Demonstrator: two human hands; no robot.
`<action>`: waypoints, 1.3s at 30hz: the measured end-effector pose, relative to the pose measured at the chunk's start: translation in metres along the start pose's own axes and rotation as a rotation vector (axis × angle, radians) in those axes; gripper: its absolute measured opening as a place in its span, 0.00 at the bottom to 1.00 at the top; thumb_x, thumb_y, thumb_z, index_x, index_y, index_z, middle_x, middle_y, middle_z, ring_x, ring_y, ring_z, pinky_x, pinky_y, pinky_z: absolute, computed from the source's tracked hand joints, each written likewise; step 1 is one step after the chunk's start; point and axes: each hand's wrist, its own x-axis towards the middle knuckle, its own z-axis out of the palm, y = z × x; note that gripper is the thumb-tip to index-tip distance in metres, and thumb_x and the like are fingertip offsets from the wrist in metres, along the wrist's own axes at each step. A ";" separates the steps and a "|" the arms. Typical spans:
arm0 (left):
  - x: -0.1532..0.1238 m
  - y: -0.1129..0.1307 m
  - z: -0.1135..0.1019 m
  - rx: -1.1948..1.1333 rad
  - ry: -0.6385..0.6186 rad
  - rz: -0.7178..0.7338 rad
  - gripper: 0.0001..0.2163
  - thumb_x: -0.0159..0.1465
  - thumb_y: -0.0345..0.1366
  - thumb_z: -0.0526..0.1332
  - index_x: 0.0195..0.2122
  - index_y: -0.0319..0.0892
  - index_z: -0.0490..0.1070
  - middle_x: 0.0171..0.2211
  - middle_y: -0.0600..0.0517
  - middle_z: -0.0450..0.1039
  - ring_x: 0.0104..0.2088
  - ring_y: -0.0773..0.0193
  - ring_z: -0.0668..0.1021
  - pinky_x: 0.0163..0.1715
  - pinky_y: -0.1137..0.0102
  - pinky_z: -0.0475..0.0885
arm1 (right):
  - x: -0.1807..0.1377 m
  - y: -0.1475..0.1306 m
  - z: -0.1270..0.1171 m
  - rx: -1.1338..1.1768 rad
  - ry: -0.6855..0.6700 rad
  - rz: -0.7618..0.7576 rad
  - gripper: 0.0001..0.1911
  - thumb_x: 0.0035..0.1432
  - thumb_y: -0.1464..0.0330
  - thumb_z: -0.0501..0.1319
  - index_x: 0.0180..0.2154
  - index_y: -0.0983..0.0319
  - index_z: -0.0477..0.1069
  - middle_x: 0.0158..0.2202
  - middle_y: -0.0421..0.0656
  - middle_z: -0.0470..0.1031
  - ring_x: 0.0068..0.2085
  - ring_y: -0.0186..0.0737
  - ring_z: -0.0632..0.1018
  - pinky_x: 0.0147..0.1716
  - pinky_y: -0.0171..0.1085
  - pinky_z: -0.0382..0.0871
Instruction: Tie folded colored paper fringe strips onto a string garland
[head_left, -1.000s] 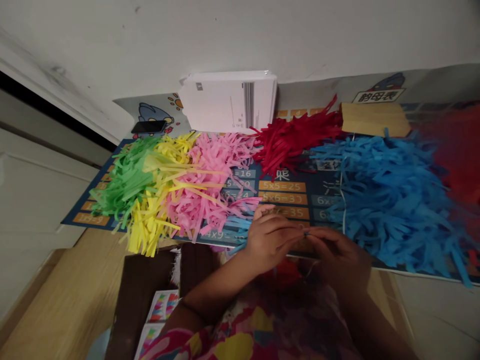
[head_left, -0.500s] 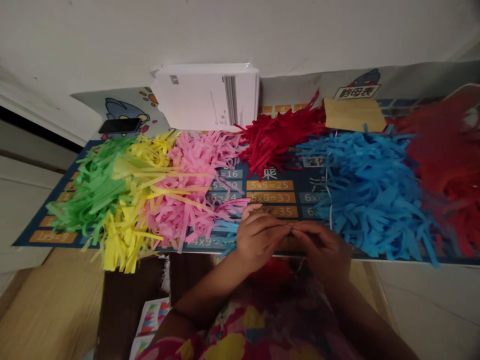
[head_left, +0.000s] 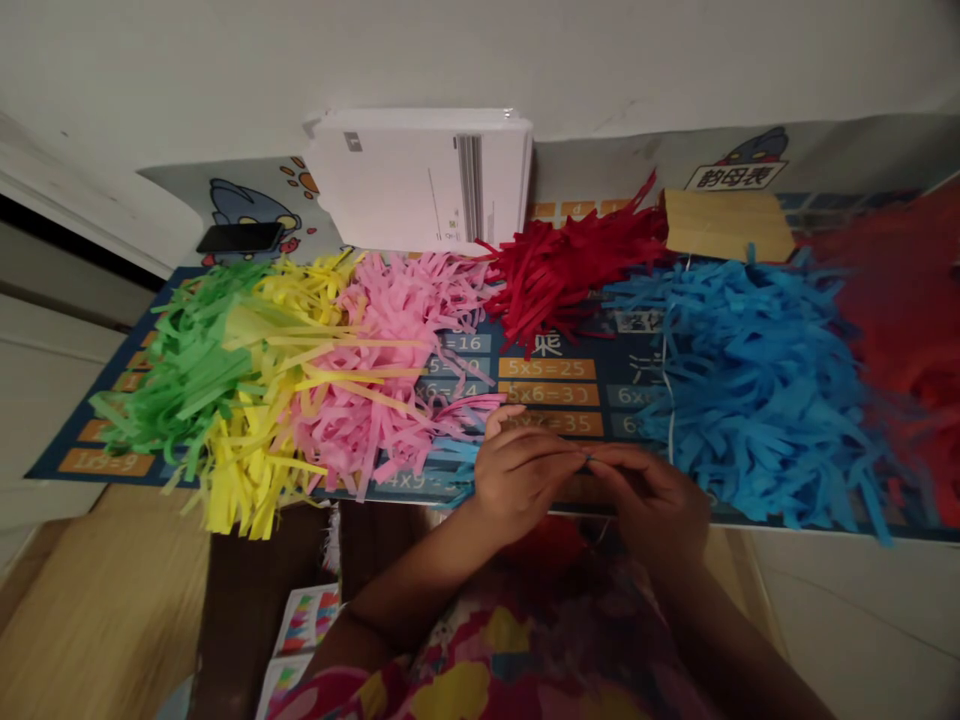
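My left hand is closed, its fingers pinched together just over the table's front edge. Blue paper strips of a tassel stick out to its left, with a few pink strips lying above them. My right hand pinches from the other side, and the fingertips of both hands meet. A tiny twisted blue bit shows between them, seemingly the tassel's middle; most of it is hidden by the fingers. Right of my hands lies a pile of blue tassels, with a white string running along its left side.
Green, yellow, pink and red tassels lie across the chart-covered table. Behind them are a white box, a yellow paper piece and a phone. More red tassels are blurred at right.
The view has shifted slightly. My hands stay pinched together at the same place, and a little more of the blue bit shows between the fingertips.
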 end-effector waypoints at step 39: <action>0.003 0.010 -0.001 -0.070 0.020 -0.044 0.06 0.66 0.28 0.65 0.40 0.46 0.78 0.36 0.53 0.82 0.39 0.65 0.82 0.58 0.58 0.70 | 0.000 -0.005 -0.006 -0.010 -0.012 -0.157 0.05 0.62 0.69 0.64 0.38 0.53 0.78 0.37 0.37 0.83 0.39 0.38 0.83 0.41 0.36 0.78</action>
